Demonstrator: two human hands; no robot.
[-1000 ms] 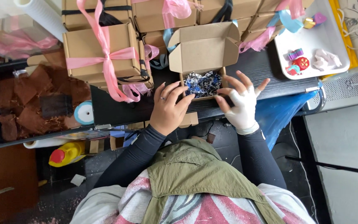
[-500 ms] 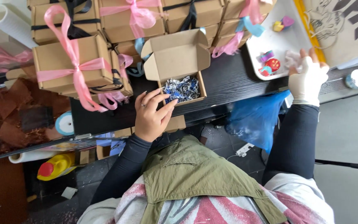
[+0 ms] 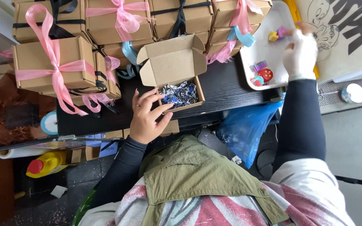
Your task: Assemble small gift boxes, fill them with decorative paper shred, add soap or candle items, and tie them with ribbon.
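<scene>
Open cardboard box (image 3: pixel 173 71) touching spread left fingers (image 3: pixel 147 100), right hand (image 3: pixel 300 54) fingers blurred over tray (image 3: pixel 265 50)

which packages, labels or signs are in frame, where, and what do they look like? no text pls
Open box: centre of the black table, brown cardboard, lid up, silver-blue shreds inside; left hand touches it.
Closed boxes: stacked left and along the top, brown, pink or black ribbons.
Poster: top right, cream with black drawing.
Bottle: lower left, yellow, red cap.
Blue bag: hangs below the table edge.
</scene>
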